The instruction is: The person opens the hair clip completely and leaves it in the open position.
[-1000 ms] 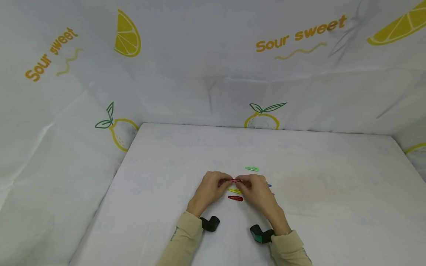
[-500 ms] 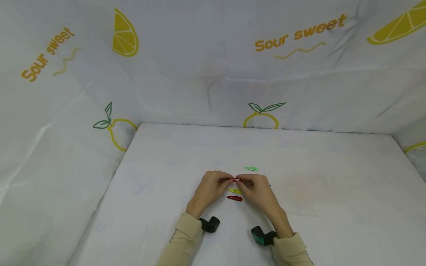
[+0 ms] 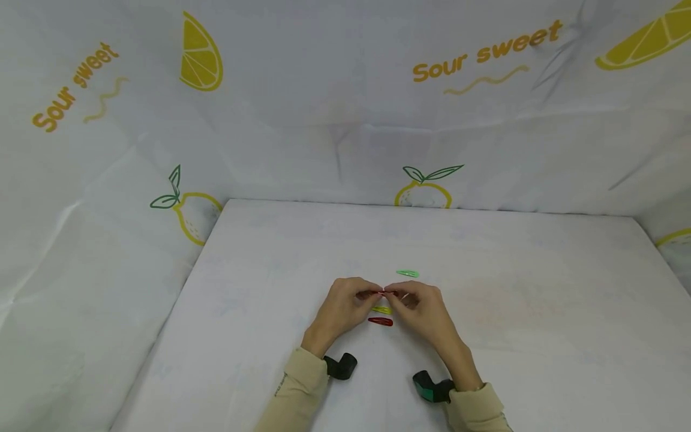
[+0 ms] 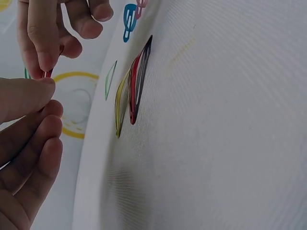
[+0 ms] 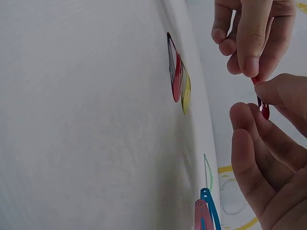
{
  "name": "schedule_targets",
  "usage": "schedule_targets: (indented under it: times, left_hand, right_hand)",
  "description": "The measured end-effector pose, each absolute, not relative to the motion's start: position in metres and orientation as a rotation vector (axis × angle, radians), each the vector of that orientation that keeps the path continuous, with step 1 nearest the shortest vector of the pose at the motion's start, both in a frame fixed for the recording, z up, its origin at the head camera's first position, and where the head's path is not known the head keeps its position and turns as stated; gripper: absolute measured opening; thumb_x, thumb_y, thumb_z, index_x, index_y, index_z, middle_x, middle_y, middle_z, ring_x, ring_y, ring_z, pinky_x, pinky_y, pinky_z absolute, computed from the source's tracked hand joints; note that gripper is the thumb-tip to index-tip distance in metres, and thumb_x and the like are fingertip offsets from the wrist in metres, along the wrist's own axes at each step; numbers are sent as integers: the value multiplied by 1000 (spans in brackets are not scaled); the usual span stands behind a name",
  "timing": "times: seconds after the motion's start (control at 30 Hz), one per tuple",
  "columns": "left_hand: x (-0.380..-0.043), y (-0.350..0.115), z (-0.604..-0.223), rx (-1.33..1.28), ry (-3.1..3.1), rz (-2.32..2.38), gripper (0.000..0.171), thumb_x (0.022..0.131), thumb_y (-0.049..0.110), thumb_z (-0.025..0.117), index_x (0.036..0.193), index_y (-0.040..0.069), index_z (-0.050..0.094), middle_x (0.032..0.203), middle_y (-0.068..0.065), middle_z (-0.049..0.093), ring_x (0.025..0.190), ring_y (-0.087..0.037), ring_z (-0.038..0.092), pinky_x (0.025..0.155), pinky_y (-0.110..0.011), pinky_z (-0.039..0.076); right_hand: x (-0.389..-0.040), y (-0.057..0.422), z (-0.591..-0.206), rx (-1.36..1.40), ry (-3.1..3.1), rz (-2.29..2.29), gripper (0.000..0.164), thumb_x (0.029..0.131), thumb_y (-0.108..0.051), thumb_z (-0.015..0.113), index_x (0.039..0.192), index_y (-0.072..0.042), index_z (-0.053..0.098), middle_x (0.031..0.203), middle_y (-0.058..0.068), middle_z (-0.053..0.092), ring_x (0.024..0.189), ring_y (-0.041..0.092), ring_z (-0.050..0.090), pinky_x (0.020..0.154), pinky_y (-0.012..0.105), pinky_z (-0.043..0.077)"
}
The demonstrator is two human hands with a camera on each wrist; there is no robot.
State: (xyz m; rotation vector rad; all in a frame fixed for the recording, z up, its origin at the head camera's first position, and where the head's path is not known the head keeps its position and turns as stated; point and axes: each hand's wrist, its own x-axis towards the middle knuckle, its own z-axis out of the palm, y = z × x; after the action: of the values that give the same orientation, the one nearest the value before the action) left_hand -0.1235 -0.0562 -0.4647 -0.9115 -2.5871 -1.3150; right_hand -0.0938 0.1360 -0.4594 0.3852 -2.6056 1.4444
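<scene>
Between both hands, a small red snap hair clip [image 5: 265, 111] is held above the table. My left hand [image 3: 342, 307] pinches one end with thumb and fingertips, and my right hand [image 3: 423, 309] pinches the other. The fingers cover much of the clip, so whether it is snapped open cannot be told. Just below the hands lie a yellow hair clip [image 3: 382, 310] and a larger dark red one [image 3: 381, 321], side by side. Farther back lies a light green clip [image 3: 408, 273]. A blue clip [image 5: 216, 206] and a pink clip [image 5: 201, 215], hidden in the head view, lie close together.
The white-covered table [image 3: 270, 252] runs out to both sides of the hands. Behind it hangs a white cloth [image 3: 302, 120] printed with lemons and lettering. Black wrist-worn devices [image 3: 341, 366] stick out from both sleeves.
Right wrist and forearm have shifted slightly to the right and toward the body. The right hand now hides the blue and pink clips in the head view. Both hands keep their pinch on the red clip.
</scene>
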Motion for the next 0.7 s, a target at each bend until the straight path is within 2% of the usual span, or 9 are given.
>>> schedule_targets:
  times: [0.17, 0.27, 0.5, 0.7]
  left_hand:
    - [-123, -57, -465, -936, -2569, -1299, 9, 90, 6, 76, 99, 3, 80, 94, -8, 80, 81, -15, 74, 74, -19, 58]
    - [-122, -57, -466, -954, -2560, -1305, 8, 90, 6, 77, 97, 3, 80, 92, -8, 80, 80, -15, 74, 74, -19, 57]
    - [-120, -56, -466, -971, -2554, -1309, 8, 90, 6, 77, 96, 3, 80, 91, -8, 80, 79, -14, 73, 73, -19, 57]
    - [-119, -56, -466, -986, -2539, -1301, 8, 89, 6, 78, 96, 3, 80, 90, -8, 80, 78, -14, 73, 72, -19, 57]
  right_hand:
    - [-94, 137, -463, 467, -2604, 1444, 21, 90, 2, 73, 110, 0, 68, 85, 9, 73, 62, 3, 64, 58, 21, 53]
    - [-93, 138, -465, 506, -2608, 1422, 23, 90, 2, 72, 109, -1, 60, 80, 8, 68, 57, 1, 60, 55, 21, 50]
    - [-91, 139, -465, 489, -2634, 1450, 7, 91, -1, 70, 93, -7, 66, 76, 0, 67, 60, -2, 57, 56, 20, 50]
    - [-90, 139, -466, 488, -2632, 1433, 12, 89, 3, 70, 94, -7, 65, 73, 0, 66, 58, -3, 57, 55, 21, 51]
